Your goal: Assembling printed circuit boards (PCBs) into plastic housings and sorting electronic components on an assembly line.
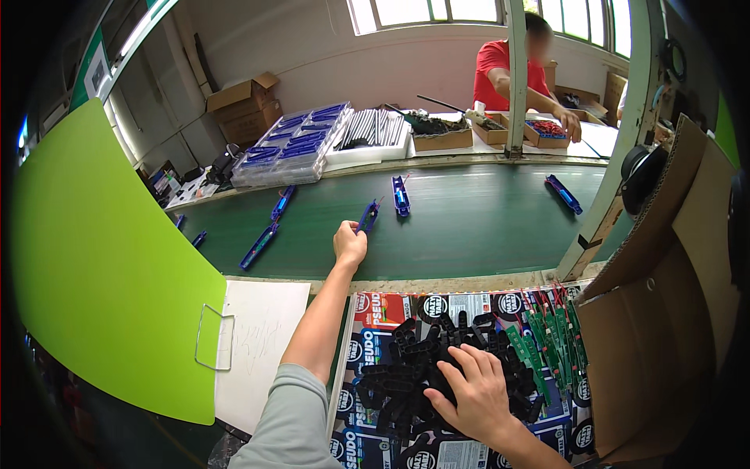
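My left hand (pixel 351 244) reaches out over the green conveyor belt (pixel 469 227), its fingers closed round the near end of a blue plastic housing (pixel 368 216) with a thin wire at its far tip. Just beyond it, another blue housing (pixel 401 196) with a light-blue part inside lies on the belt. Close to me, my right hand (pixel 478 393) rests over a pile of small black plastic parts (pixel 398 375), fingers spread and slightly bent. Nothing shows gripped in it; what lies under the palm is hidden. Beside the pile are green circuit boards (pixel 551 336) with red wires.
More blue housings (pixel 258 246) lie leftward on the belt, and one (pixel 563 194) at the right. Behind it stand a clear tray (pixel 312 166) of blue housings and several parts boxes (pixel 443 141). A co-worker (pixel 494 62) reaches into one. A post (pixel 598 227) and cardboard (pixel 648 313) bound my right.
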The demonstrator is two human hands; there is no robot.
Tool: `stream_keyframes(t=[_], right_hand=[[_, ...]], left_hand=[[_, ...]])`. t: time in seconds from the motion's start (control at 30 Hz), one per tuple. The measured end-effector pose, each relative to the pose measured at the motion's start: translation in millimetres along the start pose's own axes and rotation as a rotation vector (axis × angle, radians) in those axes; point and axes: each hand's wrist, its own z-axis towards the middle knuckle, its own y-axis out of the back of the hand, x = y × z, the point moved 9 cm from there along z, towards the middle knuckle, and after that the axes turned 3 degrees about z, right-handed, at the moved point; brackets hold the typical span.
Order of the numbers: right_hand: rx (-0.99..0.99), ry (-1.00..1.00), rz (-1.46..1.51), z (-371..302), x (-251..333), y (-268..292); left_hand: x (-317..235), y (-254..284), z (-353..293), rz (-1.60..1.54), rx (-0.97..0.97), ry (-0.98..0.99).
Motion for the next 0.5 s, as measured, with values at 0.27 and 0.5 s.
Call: stream_keyframes(t=[0.27,0.5], right_hand=[[0.014,-0.007,0.002,5,-1,-3],[-0.024,0.003,0.018,3,0,-2]], left_hand=[[21,13,13,0.194,0.008,-0.042],[18,86,0,0.112,0.017,-0.074]])
